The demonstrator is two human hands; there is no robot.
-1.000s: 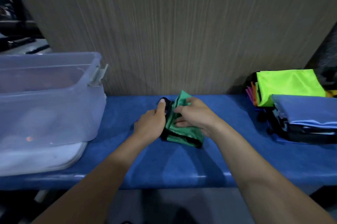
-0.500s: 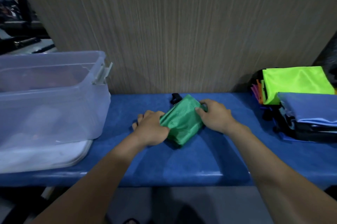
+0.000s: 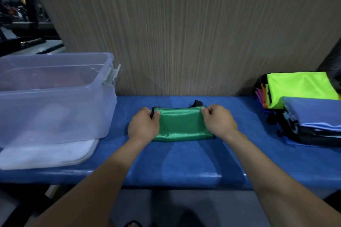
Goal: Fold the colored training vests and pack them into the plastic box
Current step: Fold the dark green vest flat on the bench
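Green vest lies folded on blue bench between my left hand and right hand, fingers pinching its far corners; fold looks finished, next I'd lift it leftward into clear plastic box.

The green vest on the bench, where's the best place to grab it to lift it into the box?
Probably by its two short ends, one from each side: the green vest lies as a flat, wide folded bundle, and the left hand and right hand already grip there.
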